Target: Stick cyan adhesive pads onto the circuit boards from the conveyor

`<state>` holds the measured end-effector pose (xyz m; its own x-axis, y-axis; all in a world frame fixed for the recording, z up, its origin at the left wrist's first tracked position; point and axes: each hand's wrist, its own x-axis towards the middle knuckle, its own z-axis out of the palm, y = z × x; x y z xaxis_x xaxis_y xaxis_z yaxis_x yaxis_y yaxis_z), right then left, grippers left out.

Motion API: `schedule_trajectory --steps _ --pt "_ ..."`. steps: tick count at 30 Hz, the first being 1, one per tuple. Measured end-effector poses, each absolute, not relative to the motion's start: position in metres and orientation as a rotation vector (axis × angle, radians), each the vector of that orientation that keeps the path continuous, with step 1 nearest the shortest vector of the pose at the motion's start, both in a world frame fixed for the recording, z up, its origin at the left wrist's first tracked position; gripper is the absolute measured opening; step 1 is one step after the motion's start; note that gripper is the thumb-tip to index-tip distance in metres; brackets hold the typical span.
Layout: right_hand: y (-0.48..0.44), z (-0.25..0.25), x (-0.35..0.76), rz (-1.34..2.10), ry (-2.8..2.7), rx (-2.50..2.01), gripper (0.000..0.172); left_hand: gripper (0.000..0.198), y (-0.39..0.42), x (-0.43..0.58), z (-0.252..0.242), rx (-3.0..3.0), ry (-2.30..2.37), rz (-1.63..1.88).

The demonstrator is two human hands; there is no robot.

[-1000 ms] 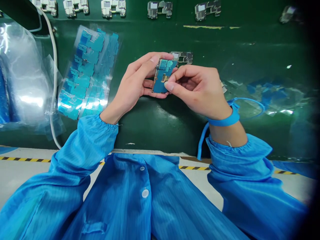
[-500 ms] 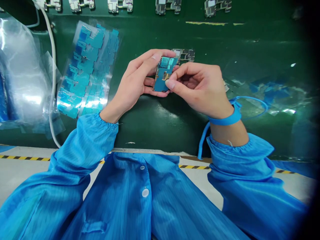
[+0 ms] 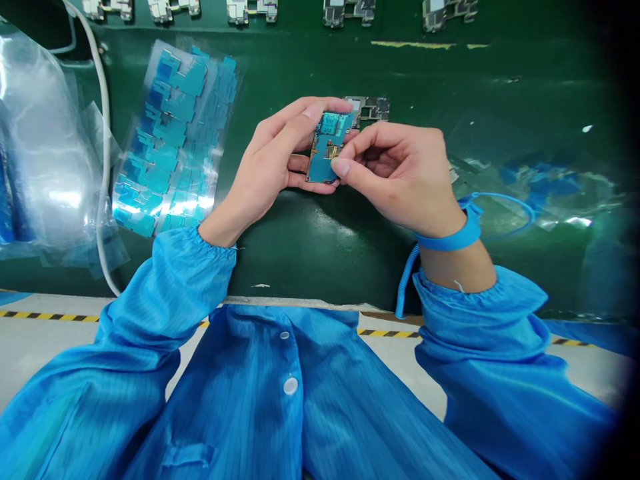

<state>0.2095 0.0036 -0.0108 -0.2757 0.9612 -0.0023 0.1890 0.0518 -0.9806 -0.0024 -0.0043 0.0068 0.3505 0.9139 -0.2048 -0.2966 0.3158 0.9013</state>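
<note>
My left hand [image 3: 277, 150] holds a small circuit board [image 3: 323, 160] tilted up by its edges, thumb and forefinger at the top, other fingers beneath. Blue film [image 3: 320, 170] covers much of the board's face, with a gold-coloured patch bare near the middle. My right hand [image 3: 400, 170] is closed in a pinch, its thumb tip against the board's lower right edge. What lies between those fingertips is hidden. Just behind the hands, a second circuit board [image 3: 375, 108] lies on the green surface, partly covered by my fingers. A blue wrist strap [image 3: 450, 235] circles my right wrist.
Left of my hands lies a clear sheet of blue die-cut films [image 3: 175, 140]. A white cable [image 3: 104, 107] runs beside it, with clear plastic bags [image 3: 45, 147] further left. Several circuit boards [image 3: 253, 10] line the far edge. A coiled blue cord [image 3: 406, 283] hangs at the front edge.
The far row of boards has shifted a little to the right. The blue film at the board's upper right now sits closer within its outline. Both hands have barely moved.
</note>
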Motion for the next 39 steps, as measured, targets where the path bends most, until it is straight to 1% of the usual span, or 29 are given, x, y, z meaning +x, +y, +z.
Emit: schedule_trajectory --steps 7,23,27,30,34,39 --pt "0.0025 -0.0123 0.2090 1.275 -1.577 -1.184 0.038 0.026 -0.0041 -0.0008 0.0081 0.885 0.889 0.917" --pt "0.0019 -0.0079 0.2083 1.298 -1.586 -1.149 0.045 0.026 -0.0044 -0.0005 0.0112 0.881 0.926 0.904" --pt "0.0023 -0.0053 0.2105 1.325 -1.593 -1.208 0.046 0.025 -0.0051 -0.0011 0.0128 0.877 0.932 0.900" --pt "0.0030 -0.0053 0.2125 1.340 -1.595 -1.167 0.045 0.023 -0.0053 -0.0014 0.0131 0.866 0.913 0.905" --pt "0.0038 -0.0088 0.2116 1.305 -1.601 -1.134 0.043 0.026 -0.0052 -0.0010 0.0110 0.881 0.876 0.928" --pt "0.0029 -0.0092 0.2085 1.287 -1.591 -1.146 0.047 0.027 -0.0046 -0.0010 0.0095 0.908 0.884 0.935"
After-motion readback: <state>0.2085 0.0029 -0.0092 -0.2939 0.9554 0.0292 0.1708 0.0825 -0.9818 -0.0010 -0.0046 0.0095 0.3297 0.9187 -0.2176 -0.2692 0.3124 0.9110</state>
